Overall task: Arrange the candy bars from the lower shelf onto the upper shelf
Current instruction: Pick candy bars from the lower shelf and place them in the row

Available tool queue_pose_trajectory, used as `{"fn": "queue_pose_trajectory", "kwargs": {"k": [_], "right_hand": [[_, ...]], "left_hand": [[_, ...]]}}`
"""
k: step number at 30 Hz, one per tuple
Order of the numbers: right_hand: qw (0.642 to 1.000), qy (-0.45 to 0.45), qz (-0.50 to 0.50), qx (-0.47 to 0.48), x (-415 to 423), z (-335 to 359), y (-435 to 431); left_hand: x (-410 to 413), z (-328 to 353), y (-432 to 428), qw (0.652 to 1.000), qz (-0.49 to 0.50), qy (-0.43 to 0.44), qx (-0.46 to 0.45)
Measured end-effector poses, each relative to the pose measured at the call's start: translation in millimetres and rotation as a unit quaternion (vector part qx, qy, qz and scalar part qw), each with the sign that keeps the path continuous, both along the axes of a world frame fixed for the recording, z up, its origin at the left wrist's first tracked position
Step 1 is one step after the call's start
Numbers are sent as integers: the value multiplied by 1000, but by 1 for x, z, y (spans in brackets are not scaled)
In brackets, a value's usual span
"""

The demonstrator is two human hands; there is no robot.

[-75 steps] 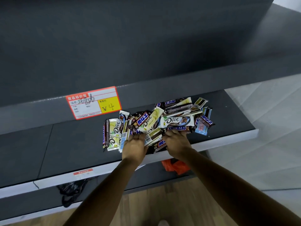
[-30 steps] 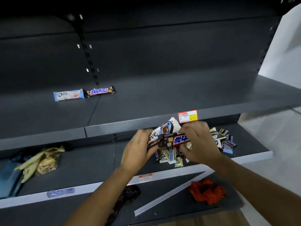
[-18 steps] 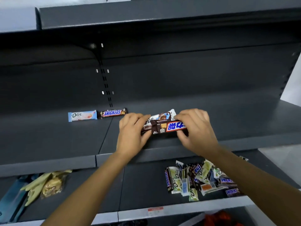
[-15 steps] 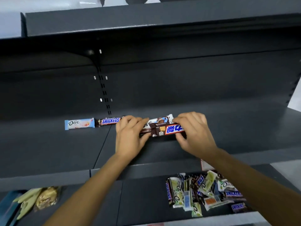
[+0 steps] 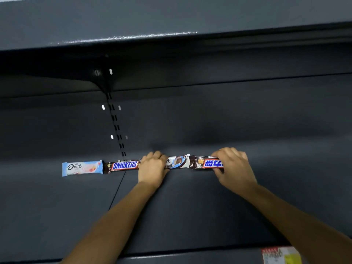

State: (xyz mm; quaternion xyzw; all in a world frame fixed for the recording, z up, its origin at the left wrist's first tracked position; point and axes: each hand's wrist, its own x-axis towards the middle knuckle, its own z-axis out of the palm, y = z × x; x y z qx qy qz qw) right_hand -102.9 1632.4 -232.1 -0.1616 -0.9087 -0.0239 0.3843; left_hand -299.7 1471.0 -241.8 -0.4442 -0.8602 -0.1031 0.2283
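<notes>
1. Candy bars stand four in a row near the back of the upper shelf (image 5: 190, 206), end to end: a blue Dove bar (image 5: 82, 168), a Snickers bar (image 5: 123, 165), a white Dove bar (image 5: 178, 161) and a Chinese-lettered Snickers bar (image 5: 207, 163).
2. The left hand (image 5: 153, 168) lies over the left end of the white Dove bar, fingers curled across it and thumb at its near edge. It also hides the seam with the Snickers bar, so I cannot tell whether those two touch.
3. The right hand (image 5: 233, 166) pinches the right end of the Chinese-lettered Snickers bar, fingers curled over the top and thumb on the near side.
4. Progress, as I judge it: two bars are settled and two are being set down and squared into line, neither yet released. The lower shelf is out of view, so what remains there cannot be counted from here. Most of the upper shelf to the right is bare, so the job looks to be at an early stage.
5. Against half a second ago: both bars were then held stacked together in the air in front of the row, one above the other. Now they lie apart, side by side on the shelf, and the hands have spread wide. The heap on the lower shelf, visible then, has dropped out of the picture. Only a price tag (image 5: 280, 255) shows at the bottom edge.
</notes>
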Motion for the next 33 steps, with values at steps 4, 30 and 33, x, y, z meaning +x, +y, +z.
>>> {"fn": "queue_pose_trajectory", "kwargs": {"k": [4, 30, 33], "right_hand": [[999, -34, -19, 14, -12, -5, 4], [995, -79, 48, -25, -49, -7, -19], [993, -72, 87, -31, -62, -7, -33]], "left_hand": [[-17, -2, 6, 999, -29, 16, -9], [-19, 4, -29, 970, -191, -143, 51], [-7, 6, -36, 951, -188, -223, 106]]}}
